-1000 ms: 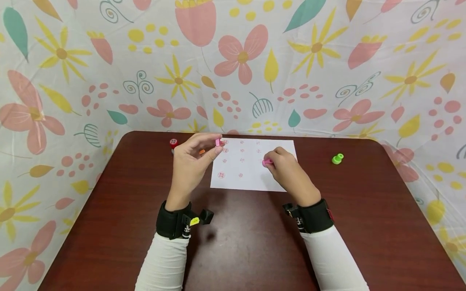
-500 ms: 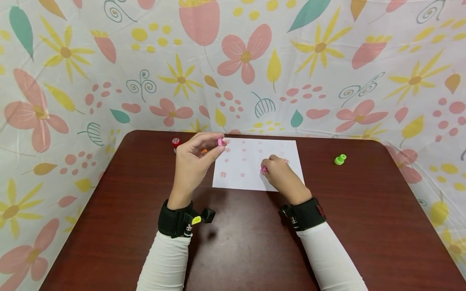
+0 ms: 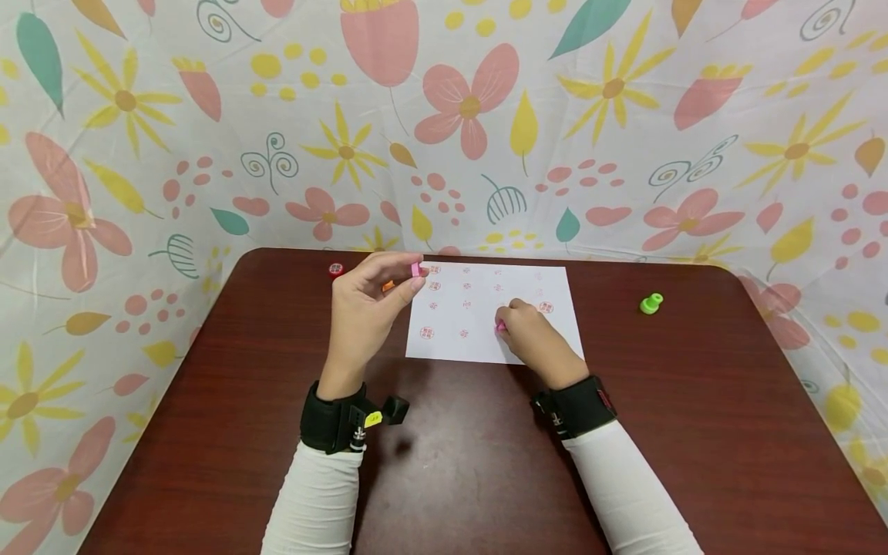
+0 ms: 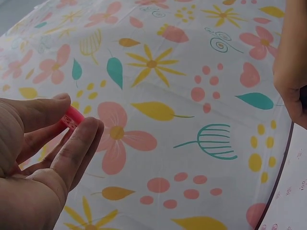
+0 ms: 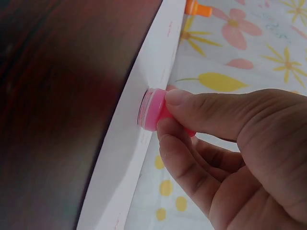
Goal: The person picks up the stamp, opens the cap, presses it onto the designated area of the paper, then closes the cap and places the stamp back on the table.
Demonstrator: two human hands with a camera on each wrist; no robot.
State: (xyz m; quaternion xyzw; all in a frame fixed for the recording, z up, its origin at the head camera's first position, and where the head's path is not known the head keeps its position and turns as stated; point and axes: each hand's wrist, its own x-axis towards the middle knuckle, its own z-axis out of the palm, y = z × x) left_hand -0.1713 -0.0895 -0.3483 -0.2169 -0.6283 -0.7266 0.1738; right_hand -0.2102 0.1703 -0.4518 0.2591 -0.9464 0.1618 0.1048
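Observation:
My right hand [image 3: 537, 339] pinches a pink stamp [image 5: 156, 110] between thumb and fingers. The stamp's face is down at the white paper [image 3: 444, 352], touching or nearly touching it. Rows of red prints [image 3: 426, 333] mark the sheet, some large and round, others small. Raised by the paper's left side, my left hand [image 3: 368, 304] pinches a small pink cap [image 4: 72, 117] between thumb and fingertips. In the head view the right fingers cover much of the stamp.
A green stamp [image 3: 650, 303] stands on the brown table [image 3: 451, 462] right of the paper. At the back left sits a red stamp [image 3: 336, 270]. An orange piece [image 5: 199, 8] stands behind my left hand. A flowered cloth [image 3: 465, 185] hangs behind the table.
My right hand has moved down and slightly left with the pink stamp, onto a lower spot of the sheet, uncovering a round red print. The left hand stays nearly still with the cap.

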